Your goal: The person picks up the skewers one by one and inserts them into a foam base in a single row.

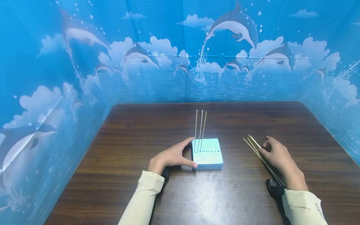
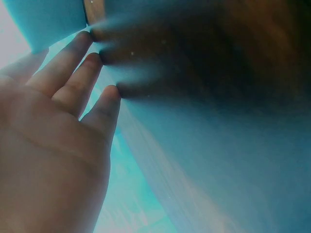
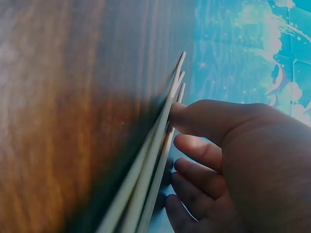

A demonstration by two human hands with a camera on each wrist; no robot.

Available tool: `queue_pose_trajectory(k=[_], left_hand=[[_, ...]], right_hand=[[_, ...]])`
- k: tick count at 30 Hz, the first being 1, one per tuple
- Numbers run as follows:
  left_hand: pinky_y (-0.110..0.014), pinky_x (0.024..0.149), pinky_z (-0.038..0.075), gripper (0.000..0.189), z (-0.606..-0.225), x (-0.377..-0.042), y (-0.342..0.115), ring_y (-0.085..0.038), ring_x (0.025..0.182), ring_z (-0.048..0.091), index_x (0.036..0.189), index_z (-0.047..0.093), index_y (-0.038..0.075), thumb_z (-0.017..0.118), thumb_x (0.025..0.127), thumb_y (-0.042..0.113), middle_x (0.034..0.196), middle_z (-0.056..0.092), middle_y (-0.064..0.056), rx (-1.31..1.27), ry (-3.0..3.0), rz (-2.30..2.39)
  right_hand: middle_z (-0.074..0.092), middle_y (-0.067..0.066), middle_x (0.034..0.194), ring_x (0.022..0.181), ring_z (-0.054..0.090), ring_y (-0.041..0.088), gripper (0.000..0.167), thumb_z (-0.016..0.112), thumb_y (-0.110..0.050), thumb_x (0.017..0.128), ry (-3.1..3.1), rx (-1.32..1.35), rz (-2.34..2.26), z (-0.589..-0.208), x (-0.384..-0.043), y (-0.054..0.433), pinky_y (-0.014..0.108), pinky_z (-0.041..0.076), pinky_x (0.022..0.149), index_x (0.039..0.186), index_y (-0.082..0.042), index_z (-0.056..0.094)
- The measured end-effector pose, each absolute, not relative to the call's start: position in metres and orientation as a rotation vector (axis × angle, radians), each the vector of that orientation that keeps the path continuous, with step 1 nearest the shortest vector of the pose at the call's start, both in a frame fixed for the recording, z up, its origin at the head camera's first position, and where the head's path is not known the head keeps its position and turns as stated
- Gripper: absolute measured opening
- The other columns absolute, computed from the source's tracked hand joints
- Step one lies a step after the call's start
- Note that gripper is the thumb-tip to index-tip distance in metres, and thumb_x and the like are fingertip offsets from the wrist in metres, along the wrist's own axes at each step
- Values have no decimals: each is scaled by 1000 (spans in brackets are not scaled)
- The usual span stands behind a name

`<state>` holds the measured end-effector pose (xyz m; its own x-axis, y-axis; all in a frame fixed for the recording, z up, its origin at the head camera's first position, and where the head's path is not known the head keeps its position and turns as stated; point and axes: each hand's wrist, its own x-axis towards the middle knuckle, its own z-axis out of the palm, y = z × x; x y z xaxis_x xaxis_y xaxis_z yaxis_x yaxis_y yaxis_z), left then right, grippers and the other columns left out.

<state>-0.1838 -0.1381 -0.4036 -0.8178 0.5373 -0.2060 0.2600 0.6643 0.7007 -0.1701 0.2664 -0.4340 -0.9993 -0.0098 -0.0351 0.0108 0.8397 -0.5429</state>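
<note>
On the table lies a pale turquoise block (image 1: pixel 208 159) with a row of small holes. Several thin wooden sticks (image 1: pixel 201 131) stand in the left-end holes, one leaning slightly. My left hand (image 1: pixel 171 156) holds the block's left side, its thumb on the front corner and a finger at the back. In the left wrist view, the other fingers (image 2: pixel 70 77) stretch out beside the block. More thin wooden sticks (image 1: pixel 260 156) lie loosely bunched to the right. My right hand (image 1: pixel 281 154) is over them, thumb and index finger pinching one stick (image 3: pixel 173 138); the contact is partly hidden.
A dark brown wooden table (image 1: pixel 135 131) lies under both hands. Blue curtains (image 1: pixel 157 84) with printed dolphins hang along its back and sides. Black wrist straps (image 1: pixel 275 187) sit at the sleeve cuffs.
</note>
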Motion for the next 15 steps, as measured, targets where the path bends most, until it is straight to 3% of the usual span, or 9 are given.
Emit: queue_pose_trajectory(k=[3,6,15], left_hand=[[-47,119,26,112,-404,-184,-138,-20,149,24,159,22,25,85,71,52,163,24,0,619,2487,952],[-47,119,26,112,-404,-184,-138,-20,149,24,159,22,24,85,71,52,164,24,-1,615,2489,954],[-48,119,25,112,-403,-184,-137,-20,149,23,159,22,24,85,70,52,164,24,-1,616,2488,957]], right_hand=[[31,39,148,126,38,60,17,61,-15,94,2991,-25,-876,-434,-169,267,61,42,82,87,0,58],[33,39,147,123,42,60,20,58,-13,95,2996,-55,-863,-433,-170,266,56,42,78,77,-2,61],[36,41,143,128,36,61,23,60,-14,90,2996,-56,-779,-429,-172,267,62,41,87,72,-2,67]])
